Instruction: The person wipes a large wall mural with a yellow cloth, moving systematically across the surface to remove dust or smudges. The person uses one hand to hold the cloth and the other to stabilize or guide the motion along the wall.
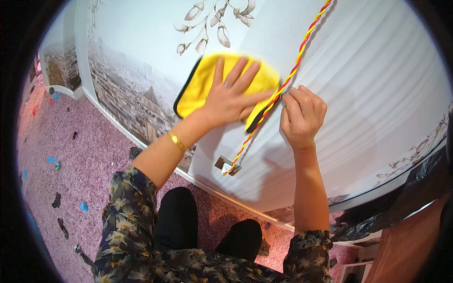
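My left hand, fingers spread, presses a yellow cloth with black edging flat against the printed wall covering. A red and yellow twisted cord runs from the top down across the cloth's right edge to a white plug at a wall socket. Just right of the cord, my right hand is curled with its fingertips near the wall; whether it pinches anything is hidden. The cloth's lower right corner lies behind the cord.
Pink carpet with scattered black and blue scraps lies along the white baseboard. Black plastic sheeting hangs at the lower right beside a brown surface. My knees are close to the wall, below the socket.
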Demonstrator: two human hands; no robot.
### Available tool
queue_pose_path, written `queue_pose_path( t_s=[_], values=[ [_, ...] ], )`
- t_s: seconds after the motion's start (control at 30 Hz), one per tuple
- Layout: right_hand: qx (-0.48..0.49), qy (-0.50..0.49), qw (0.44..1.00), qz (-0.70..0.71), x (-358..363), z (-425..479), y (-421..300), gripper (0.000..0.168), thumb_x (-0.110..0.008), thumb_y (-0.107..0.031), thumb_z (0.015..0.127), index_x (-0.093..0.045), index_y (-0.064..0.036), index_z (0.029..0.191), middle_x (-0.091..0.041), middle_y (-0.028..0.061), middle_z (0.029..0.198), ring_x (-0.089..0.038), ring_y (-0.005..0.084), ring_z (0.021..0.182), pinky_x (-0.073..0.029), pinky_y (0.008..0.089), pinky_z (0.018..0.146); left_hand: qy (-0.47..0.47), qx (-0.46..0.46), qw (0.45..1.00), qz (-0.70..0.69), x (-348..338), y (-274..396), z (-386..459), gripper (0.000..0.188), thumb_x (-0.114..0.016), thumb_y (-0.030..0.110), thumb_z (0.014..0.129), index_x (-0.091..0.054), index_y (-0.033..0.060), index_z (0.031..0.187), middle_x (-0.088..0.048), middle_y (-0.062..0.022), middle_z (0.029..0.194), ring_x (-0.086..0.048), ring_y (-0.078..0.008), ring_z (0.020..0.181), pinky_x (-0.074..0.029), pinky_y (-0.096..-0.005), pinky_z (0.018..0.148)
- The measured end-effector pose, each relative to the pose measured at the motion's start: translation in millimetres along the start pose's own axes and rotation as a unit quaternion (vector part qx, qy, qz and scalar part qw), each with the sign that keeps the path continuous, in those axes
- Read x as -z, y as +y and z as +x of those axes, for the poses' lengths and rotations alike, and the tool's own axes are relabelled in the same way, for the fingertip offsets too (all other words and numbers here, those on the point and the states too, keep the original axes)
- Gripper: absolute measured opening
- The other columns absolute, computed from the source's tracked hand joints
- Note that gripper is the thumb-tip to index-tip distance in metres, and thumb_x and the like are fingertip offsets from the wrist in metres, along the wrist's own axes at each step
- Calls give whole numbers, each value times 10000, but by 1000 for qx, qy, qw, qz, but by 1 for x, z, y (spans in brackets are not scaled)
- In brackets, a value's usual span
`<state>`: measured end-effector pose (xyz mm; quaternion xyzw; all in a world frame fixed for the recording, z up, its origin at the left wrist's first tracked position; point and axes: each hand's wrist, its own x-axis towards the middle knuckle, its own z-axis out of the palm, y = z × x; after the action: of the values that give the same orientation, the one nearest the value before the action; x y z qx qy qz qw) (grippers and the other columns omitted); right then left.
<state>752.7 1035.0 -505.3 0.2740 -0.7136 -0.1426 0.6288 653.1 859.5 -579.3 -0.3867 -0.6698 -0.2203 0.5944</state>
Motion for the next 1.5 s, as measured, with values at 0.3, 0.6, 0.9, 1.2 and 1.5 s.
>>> queue_pose_path(
  t_s=[0.3,0.6,0.9,1.2,1.5],
  values=[
    [0,19,1000,4,-3,1,3,240,-664,45,668,-679,-110,850,-640,-18,973,-607,184,992,-417,337,798,-158,-158,974,-33,-25,4,-128,417,-606,338,836,-574,414,1244,-443,-30,1438,-388,-288,1360,-221,-697,1059],
    [-4,-15,1000,-20,3,-4,4,247,-657,21,698,-694,-100,910,-646,-1,1033,-594,199,1033,-425,357,821,-42,-161,985,-56,-4,-28,9,470,-614,317,839,-565,369,1303,-391,-10,1510,-368,-267,1400,-137,-687,1099],
    [-4,-14,999,-31,3,8,0,360,-614,-19,755,-673,-93,1103,-647,27,1142,-575,218,1119,-410,383,915,-116,-215,968,-54,-12,8,-49,437,-510,347,883,-536,381,1317,-375,-43,1526,-307,-303,1434,-159,-732,1065],
    [-10,1,999,-35,3,9,-1,371,-619,-24,769,-669,-91,1131,-657,48,1175,-576,240,1160,-423,395,910,89,28,996,15,11,-56,82,464,-641,294,815,-594,297,1277,-377,-103,1514,-317,-324,1420,-120,-698,1081],
    [-16,-35,999,-11,9,9,0,142,-622,18,714,-627,-12,853,-644,119,1093,-582,274,1140,-428,426,918,42,-192,980,8,15,-43,100,406,-518,427,882,-608,353,1271,-401,-90,1503,-349,-321,1408,-121,-691,1097]
  ],
)
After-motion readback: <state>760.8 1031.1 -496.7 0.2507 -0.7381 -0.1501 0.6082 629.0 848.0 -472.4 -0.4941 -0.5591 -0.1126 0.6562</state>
